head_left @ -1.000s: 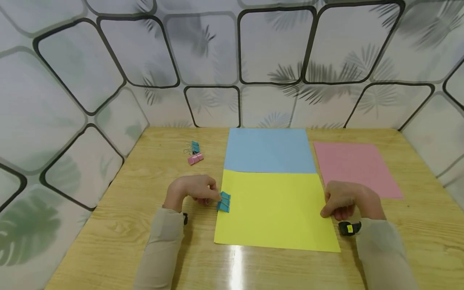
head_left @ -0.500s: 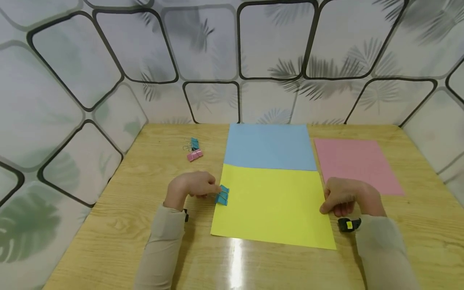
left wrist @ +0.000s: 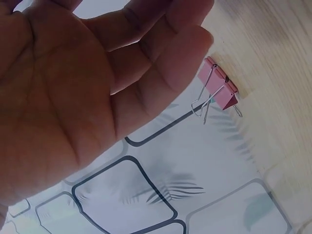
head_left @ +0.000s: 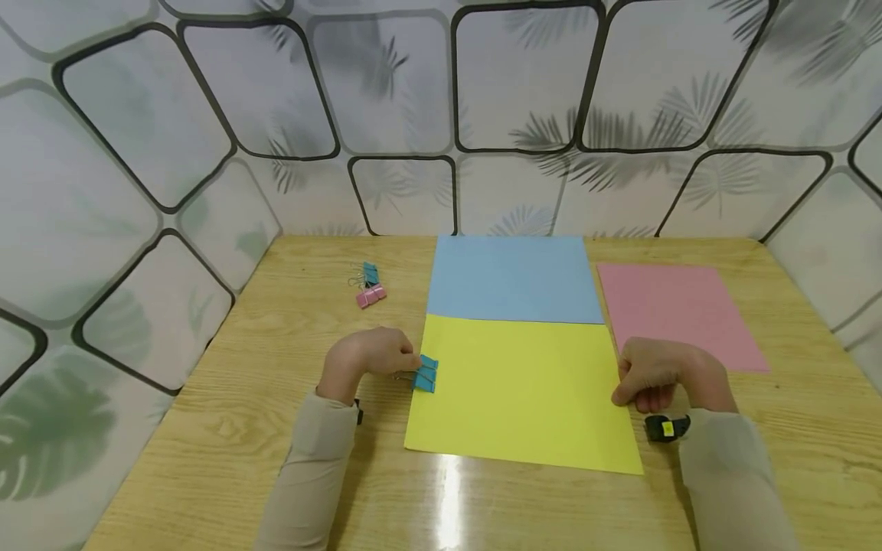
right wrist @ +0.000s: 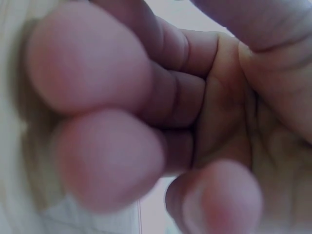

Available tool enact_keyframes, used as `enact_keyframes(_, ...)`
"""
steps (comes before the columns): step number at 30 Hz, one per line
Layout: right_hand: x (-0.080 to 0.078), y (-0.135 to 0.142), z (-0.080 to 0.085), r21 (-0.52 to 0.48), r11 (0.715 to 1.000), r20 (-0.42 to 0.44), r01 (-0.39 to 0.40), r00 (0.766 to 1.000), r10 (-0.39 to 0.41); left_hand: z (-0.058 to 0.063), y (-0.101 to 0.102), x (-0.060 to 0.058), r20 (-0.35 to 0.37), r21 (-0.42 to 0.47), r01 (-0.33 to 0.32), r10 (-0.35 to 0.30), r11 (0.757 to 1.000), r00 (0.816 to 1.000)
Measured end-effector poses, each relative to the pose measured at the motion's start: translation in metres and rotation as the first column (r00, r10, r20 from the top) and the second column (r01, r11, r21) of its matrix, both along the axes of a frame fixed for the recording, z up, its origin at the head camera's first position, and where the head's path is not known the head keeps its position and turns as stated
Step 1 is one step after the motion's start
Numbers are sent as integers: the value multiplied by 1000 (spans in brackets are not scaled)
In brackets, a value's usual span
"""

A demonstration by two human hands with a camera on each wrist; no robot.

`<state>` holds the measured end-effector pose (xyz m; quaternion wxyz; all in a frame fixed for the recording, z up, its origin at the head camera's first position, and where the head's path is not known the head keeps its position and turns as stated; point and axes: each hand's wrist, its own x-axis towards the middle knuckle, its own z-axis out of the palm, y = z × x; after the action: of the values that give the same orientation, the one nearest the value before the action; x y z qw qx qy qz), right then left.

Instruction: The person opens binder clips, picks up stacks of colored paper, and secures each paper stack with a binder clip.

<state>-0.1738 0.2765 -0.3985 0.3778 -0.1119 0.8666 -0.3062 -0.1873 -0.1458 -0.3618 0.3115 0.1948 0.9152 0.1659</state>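
Note:
A yellow sheet of paper [head_left: 517, 405] lies on the table in the head view, its far edge along a blue sheet [head_left: 513, 279]. On its left edge sits a blue binder clip [head_left: 426, 375], with wire handles sticking out to the left. My left hand [head_left: 372, 353] pinches at this clip with thumb and forefinger; the exact contact is hidden. My right hand [head_left: 654, 375] pinches the sheet's right edge, thumb on top and fingers curled. The left wrist view shows the palm and loosely bent fingers [left wrist: 180, 63]; the right wrist view shows curled fingertips [right wrist: 109, 158] close up.
A pink binder clip [head_left: 371, 296] and another blue clip [head_left: 370, 274] lie at the back left of the wooden table [head_left: 276, 306]. A pink sheet [head_left: 678, 314] lies right of the blue one. Patterned walls [head_left: 406, 84] enclose the back and sides.
The yellow sheet and its clip slid slightly left, then back a little to the right, along with my left hand. My right hand keeps its grip on the sheet's edge.

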Motion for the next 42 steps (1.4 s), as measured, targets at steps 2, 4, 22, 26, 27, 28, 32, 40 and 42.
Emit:
enact_keyframes(2, 0, 1, 0, -7, 1000, 1, -1, 1000, 1, 0, 0, 0, 0, 1, 5, -5, 1000, 1000)
enact_keyframes(4, 1, 1, 0, -19, 1000, 1, -3, 1000, 3, 0, 1, -1, -3, 3, 9, -9, 1000, 1000)
enact_keyframes(22, -1, 1, 4, 2, 1000, -81, 9, 997, -8, 1, -6, -1, -24, 69, -178, 180, 982, 983)
enact_keyframes(26, -3, 1, 10, -10, 1000, -163, 15, 987, -17, 2, -9, -2, -35, 89, -188, 192, 978, 981)
enact_keyframes(27, -4, 1, 12, -21, 1000, -168, 24, 985, -27, 2, -10, -2, -36, 96, -190, 194, 977, 980)
enact_keyframes(28, -5, 0, 14, -33, 999, -175, 27, 984, -32, 3, -11, -3, -38, 103, -191, 196, 976, 980)
enact_keyframes(32, -7, -4, 20, -100, 995, -197, 32, 979, -51, 6, -17, -3, -51, 132, -197, 205, 972, 978)
enact_keyframes(40, -12, -12, 15, -73, 997, -424, 11, 905, -41, 8, -27, -4, -78, 175, -214, 230, 961, 970)
enact_keyframes(42, -14, -15, 11, -53, 999, -482, 5, 876, -29, 8, -29, -4, -89, 188, -213, 233, 959, 968)
